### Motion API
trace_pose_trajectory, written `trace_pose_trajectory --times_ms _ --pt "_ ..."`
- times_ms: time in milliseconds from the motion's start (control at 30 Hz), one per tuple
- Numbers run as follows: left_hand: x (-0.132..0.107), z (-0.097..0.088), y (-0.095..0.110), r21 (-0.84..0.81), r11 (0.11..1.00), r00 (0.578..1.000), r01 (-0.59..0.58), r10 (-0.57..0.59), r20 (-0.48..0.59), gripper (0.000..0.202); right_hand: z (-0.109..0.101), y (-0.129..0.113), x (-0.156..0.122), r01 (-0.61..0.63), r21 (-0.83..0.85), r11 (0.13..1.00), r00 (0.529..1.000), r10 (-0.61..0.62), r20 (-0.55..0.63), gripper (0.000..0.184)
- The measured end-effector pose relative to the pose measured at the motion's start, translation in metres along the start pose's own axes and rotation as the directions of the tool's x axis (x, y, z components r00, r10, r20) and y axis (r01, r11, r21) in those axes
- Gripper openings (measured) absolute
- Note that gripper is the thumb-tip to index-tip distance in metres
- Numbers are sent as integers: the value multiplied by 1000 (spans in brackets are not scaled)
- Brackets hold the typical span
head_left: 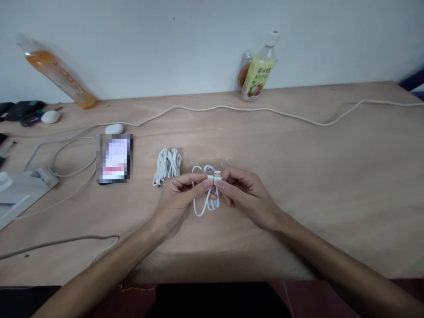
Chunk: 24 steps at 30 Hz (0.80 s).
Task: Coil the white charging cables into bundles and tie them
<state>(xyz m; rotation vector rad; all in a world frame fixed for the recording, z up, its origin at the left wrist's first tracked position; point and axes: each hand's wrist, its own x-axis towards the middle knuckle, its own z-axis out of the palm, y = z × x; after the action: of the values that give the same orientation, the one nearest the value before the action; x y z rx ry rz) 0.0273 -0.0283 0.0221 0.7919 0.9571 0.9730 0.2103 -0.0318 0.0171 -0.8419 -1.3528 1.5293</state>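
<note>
Both ends of a white USB cable (200, 215) are pinched side by side above the table. My left hand (177, 198) grips the smaller metal-tipped plug between thumb and index finger. Between the thumb and fingers of my right hand (247, 194) is the wider USB plug, its opening facing away from me. Loose loops of the cable hang below and behind the plugs, partly covered by my fingers. Left of them, a bundle of coiled white cables (167, 165) lies on the table. A thin twist tie or wire (225, 162) shows just beyond my right fingers.
A phone (115, 159) and a white earbud case (114, 129) lie to the left on the wooden table (331, 176). One long white cord (265, 109) crosses the back. An orange drink bottle (62, 79) and a yellow drink bottle (260, 70) stand by the wall.
</note>
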Motion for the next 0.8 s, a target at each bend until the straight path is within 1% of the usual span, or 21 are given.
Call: trace_pose_trajectory --times_ms 800 --pt "1 0 1 -52 999 999 9 -7 34 23 1 0 0 10 22 1000 1000 -10 -2 45"
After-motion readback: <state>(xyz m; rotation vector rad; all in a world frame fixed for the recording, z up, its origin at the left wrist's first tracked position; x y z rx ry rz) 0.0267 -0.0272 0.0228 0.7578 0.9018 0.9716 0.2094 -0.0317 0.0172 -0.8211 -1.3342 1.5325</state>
